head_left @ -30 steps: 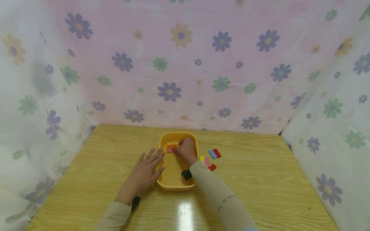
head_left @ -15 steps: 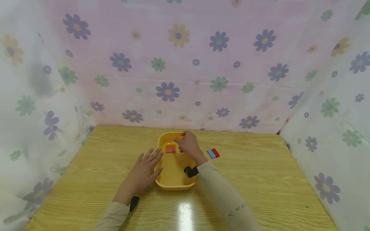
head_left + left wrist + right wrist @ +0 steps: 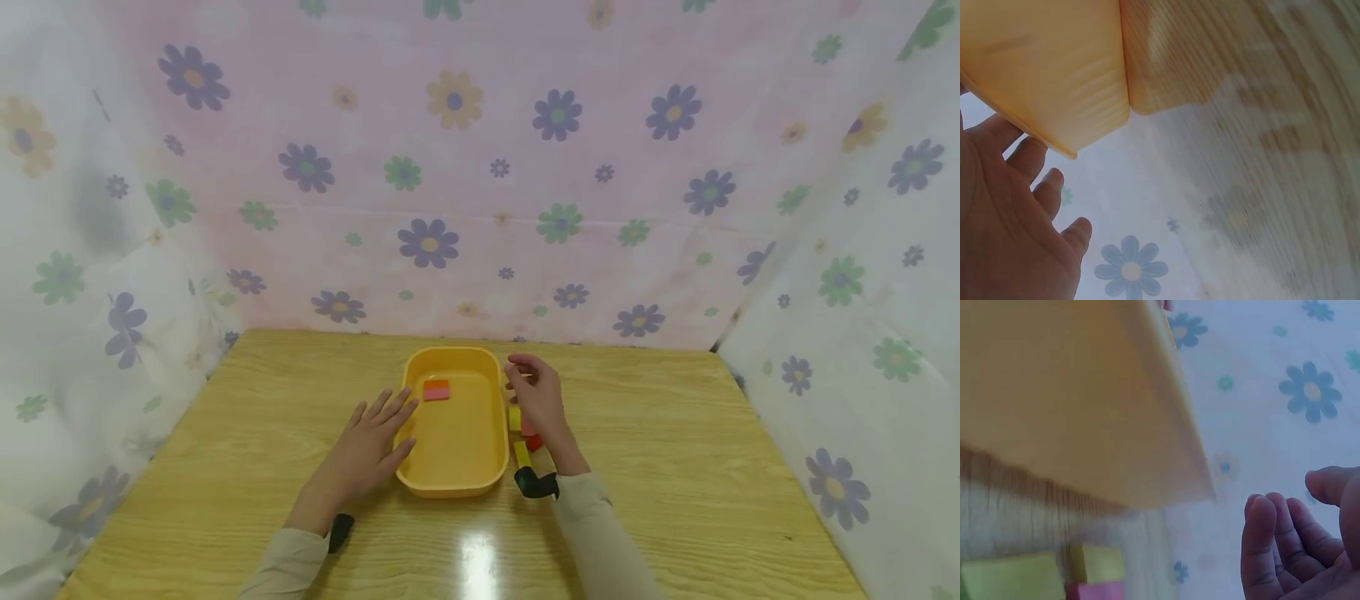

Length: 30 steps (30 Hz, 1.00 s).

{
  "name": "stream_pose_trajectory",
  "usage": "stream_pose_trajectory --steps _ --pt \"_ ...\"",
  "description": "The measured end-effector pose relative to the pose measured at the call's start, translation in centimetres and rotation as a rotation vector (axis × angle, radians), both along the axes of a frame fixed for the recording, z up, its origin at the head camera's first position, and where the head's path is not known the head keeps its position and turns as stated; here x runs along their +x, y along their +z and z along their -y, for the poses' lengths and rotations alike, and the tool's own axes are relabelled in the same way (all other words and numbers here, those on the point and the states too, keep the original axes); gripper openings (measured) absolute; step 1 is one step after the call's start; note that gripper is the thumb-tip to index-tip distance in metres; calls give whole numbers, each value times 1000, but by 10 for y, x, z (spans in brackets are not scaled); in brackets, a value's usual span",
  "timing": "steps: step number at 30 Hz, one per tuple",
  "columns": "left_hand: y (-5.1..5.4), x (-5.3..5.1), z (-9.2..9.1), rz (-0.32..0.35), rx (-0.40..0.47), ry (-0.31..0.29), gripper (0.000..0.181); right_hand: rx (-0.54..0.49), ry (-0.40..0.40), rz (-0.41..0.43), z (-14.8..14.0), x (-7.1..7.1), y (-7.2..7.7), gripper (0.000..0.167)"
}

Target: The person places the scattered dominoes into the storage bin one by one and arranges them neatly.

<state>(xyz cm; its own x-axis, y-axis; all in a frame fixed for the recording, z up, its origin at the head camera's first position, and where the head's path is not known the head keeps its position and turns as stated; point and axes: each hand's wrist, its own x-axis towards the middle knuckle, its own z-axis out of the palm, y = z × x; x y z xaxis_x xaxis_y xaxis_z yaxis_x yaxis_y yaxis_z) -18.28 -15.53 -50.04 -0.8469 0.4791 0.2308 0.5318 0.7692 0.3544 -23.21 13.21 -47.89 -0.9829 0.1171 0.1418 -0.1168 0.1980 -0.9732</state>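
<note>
A yellow plastic tub stands on the wooden table. My left hand rests with spread, straight fingers on its left rim; the left wrist view shows those fingers at the rim's outer side. Inside, near the far left, an orange block and a pink block lie side by side. Just right of the tub hovers my right hand, its fingers loosely bent with nothing between thumb and fingertips. Beneath and beside it are yellow blocks and a red block, partly hidden by the hand and wrist.
The right wrist view shows a yellow block close to the tub's outer wall, with a pink block farther along. Flower-printed curtains enclose the table at the back and both sides.
My right hand has let go of the block beside the other one in the tub, risen, and moved right over the rim to the blocks outside. The left hand has stayed on the rim.
</note>
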Motion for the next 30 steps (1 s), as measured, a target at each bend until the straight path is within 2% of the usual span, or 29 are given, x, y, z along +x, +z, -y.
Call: stream_pose_trajectory --steps 5,12,17,23,30 --pt "-1 0 -1 5 14 3 60 23 -41 19 -23 9 -9 23" --pt "-2 1 -2 -5 1 -1 60 16 -24 61 -42 22 -27 26" --pt "-3 1 -2 -19 2 2 61 39 -5 74 -52 27 -35 22" --pt "-5 2 -2 -19 10 -4 61 102 79 86 -70 33 -38 29" --pt "-5 2 -1 -1 22 3 61 251 214 113 -88 38 -39 28"
